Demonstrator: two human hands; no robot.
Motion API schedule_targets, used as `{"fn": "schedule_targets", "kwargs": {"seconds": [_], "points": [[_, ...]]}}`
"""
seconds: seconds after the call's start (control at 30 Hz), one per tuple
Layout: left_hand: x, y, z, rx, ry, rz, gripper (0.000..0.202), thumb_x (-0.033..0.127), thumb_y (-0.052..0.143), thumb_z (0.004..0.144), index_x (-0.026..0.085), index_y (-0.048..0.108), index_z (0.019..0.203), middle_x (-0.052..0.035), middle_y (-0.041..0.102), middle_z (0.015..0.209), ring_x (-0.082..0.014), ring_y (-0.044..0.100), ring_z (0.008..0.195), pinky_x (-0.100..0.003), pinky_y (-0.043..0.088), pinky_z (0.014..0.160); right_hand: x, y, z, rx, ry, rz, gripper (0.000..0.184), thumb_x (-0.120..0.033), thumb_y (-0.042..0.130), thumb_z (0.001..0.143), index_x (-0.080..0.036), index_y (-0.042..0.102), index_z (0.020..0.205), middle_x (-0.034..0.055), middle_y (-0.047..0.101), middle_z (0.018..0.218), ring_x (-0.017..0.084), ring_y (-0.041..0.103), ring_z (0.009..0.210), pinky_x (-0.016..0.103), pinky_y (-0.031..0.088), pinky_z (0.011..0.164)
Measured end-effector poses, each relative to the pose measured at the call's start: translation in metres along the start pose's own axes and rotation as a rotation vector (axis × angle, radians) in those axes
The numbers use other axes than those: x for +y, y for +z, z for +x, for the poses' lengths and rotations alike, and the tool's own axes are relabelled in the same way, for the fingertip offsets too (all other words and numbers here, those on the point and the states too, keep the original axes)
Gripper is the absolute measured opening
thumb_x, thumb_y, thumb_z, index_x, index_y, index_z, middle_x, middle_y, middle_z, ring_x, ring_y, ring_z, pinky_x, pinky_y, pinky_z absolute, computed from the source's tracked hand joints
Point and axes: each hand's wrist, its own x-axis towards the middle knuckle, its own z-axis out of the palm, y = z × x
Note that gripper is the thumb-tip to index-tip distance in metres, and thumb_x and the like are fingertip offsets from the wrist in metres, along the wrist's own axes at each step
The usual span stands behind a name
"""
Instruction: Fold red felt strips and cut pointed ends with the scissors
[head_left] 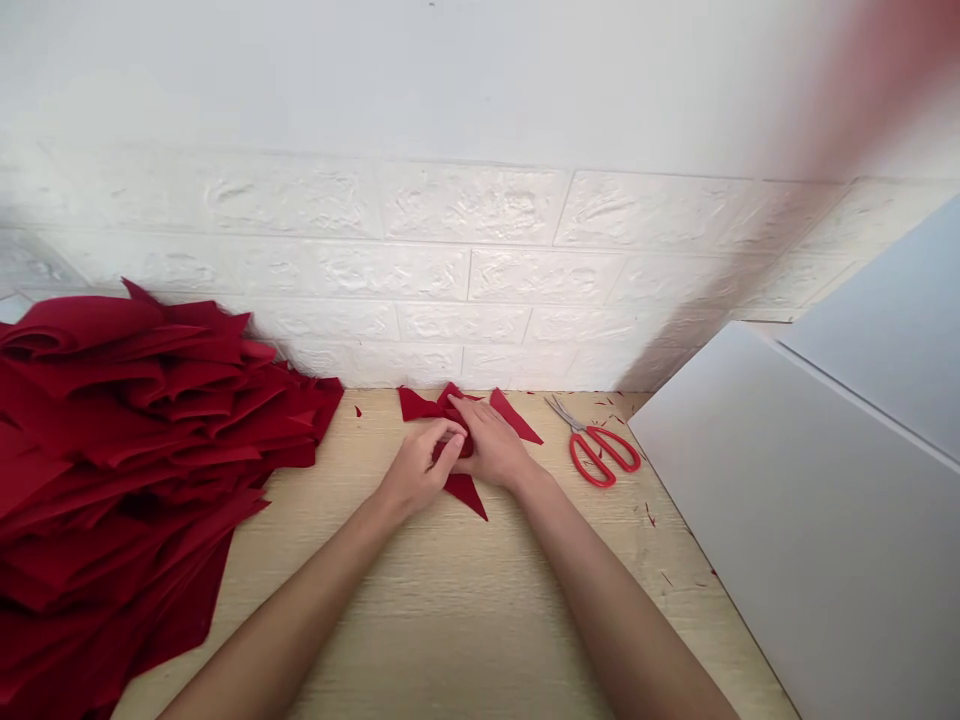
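Observation:
A small piece of red felt (463, 488), folded into points like a bow, lies on the light wooden table (450, 600) near the wall. My left hand (420, 465) pinches its middle with fingers pressed together. My right hand (491, 445) is closed over the same middle from the other side. Pointed ends of the felt stick out above, to the right and below my hands.
A large heap of red felt pieces (112, 460) covers the table's left side. Red-handled scissors (600, 450) lie just right of my hands, with small red scraps around them. Grey-white boards (825, 500) lean at the right. A white brick-pattern wall (465, 260) stands behind.

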Motion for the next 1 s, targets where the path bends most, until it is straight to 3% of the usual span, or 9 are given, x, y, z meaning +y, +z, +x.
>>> {"fn": "schedule_targets", "kwargs": {"seconds": [0.13,0.27,0.33,0.43,0.53,0.63,0.8,0.87,1.0], "points": [[-0.015,-0.005,0.006,0.105,-0.031,0.050,0.034,0.039,0.037,0.100,0.020,0.061,0.116,-0.0141,0.061,0.137,-0.0252,0.050,0.138,-0.047,0.036,0.120,-0.004,0.007,0.005,0.106,0.030,0.096,0.026,-0.022,0.061,0.091,-0.020,0.068,0.115,0.0122,0.066,0.129,0.026,0.056,0.124,0.044,0.041,0.109],[-0.027,0.002,0.011,0.009,-0.060,0.077,0.063,0.047,0.061,0.087,0.015,0.049,0.141,-0.0189,0.047,0.154,-0.0358,0.033,0.150,-0.060,0.021,0.125,-0.005,0.007,0.001,0.146,0.045,0.201,0.031,-0.001,0.050,0.078,-0.019,0.067,0.096,0.0107,0.069,0.111,0.024,0.059,0.109,0.039,0.045,0.100],[-0.024,0.008,0.010,-0.054,-0.053,0.055,0.069,0.049,0.063,0.086,0.015,0.047,0.144,-0.0194,0.048,0.154,-0.0358,0.038,0.148,-0.058,0.025,0.125,-0.004,0.006,-0.004,0.171,0.052,0.290,0.025,-0.002,0.052,0.075,-0.019,0.065,0.089,0.0093,0.069,0.104,0.024,0.060,0.101,0.039,0.047,0.096],[-0.010,0.023,0.007,-0.070,-0.054,-0.010,0.066,0.051,0.058,0.090,0.015,0.045,0.145,-0.0191,0.053,0.149,-0.0316,0.052,0.138,-0.050,0.041,0.116,-0.003,0.007,-0.010,0.219,0.089,0.473,0.011,-0.017,0.053,0.084,-0.019,0.062,0.089,0.0058,0.070,0.094,0.021,0.063,0.088,0.035,0.051,0.085],[0.008,0.042,0.011,0.033,-0.104,-0.074,0.059,0.050,0.050,0.096,0.016,0.042,0.143,-0.0175,0.056,0.145,-0.0258,0.057,0.131,-0.042,0.048,0.109,-0.006,0.012,-0.011,0.274,0.167,0.662,0.030,-0.042,0.046,0.094,-0.018,0.061,0.104,0.0060,0.071,0.091,0.021,0.066,0.082,0.034,0.055,0.077],[0.018,0.059,0.024,0.219,-0.222,-0.090,0.044,0.047,0.039,0.101,0.016,0.047,0.131,-0.0183,0.060,0.134,-0.0259,0.058,0.126,-0.044,0.046,0.107,-0.012,0.015,-0.010,0.300,0.231,0.785,0.061,-0.061,0.023,0.100,-0.016,0.062,0.114,0.0093,0.073,0.091,0.023,0.069,0.083,0.037,0.057,0.078],[0.014,0.058,0.041,0.335,-0.309,-0.105,0.024,0.038,0.039,0.102,0.022,0.056,0.098,-0.0100,0.068,0.100,-0.0229,0.065,0.094,-0.036,0.049,0.085,-0.025,0.010,-0.017,0.261,0.286,0.928,0.084,-0.062,-0.003,0.100,-0.020,0.062,0.133,0.0107,0.075,0.105,0.024,0.068,0.111,0.041,0.053,0.097],[0.009,0.051,0.042,0.326,-0.318,-0.118,0.029,0.040,0.037,0.102,0.023,0.056,0.087,-0.0063,0.067,0.085,-0.0209,0.063,0.079,-0.032,0.046,0.074,-0.031,0.006,-0.023,0.207,0.303,0.920,0.077,-0.060,0.002,0.102,-0.022,0.055,0.143,0.0097,0.072,0.122,0.023,0.063,0.123,0.043,0.051,0.102],[0.002,0.043,0.042,0.307,-0.355,-0.148,0.039,0.044,0.038,0.101,0.022,0.056,0.074,-0.0015,0.062,0.065,-0.0177,0.055,0.061,-0.028,0.038,0.061,-0.040,-0.008,-0.035,0.159,0.242,0.698,0.057,-0.055,0.044,0.099,-0.026,0.050,0.149,0.0076,0.064,0.140,0.023,0.060,0.127,0.040,0.051,0.104]]}}
